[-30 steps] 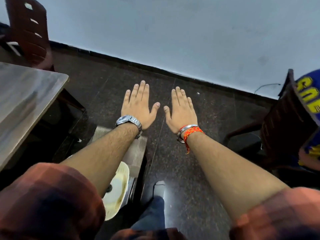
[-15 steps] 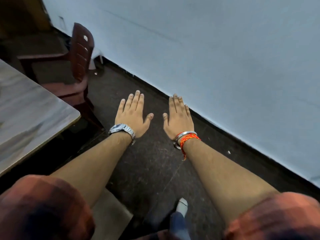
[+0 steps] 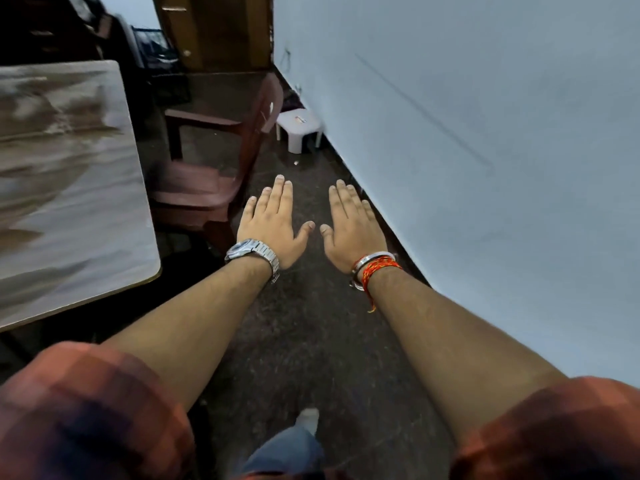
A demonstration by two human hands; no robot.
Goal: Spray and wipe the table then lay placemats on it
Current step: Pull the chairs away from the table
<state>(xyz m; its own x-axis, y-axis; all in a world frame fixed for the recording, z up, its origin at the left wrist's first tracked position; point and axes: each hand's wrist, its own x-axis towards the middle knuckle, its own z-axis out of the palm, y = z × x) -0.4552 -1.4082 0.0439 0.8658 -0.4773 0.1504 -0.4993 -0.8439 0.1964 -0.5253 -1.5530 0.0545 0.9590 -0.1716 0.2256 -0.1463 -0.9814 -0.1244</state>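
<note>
Left hand (image 3: 273,223), right hand (image 3: 351,228) flat (table (image 3: 69,188) blurred).

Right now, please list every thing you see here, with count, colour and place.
table: one, grey-brown, left.
chair: one, dark red, beside the table.
stool: one, white, by the wall.
door: one, brown, far end.
wall: one, pale blue-grey, right.
floor: one, dark speckled, underfoot.
watch: one, silver, left wrist.
thread band: one, orange, right wrist.
left hand: one, open and flat, centre.
right hand: one, open and flat, centre.
</note>
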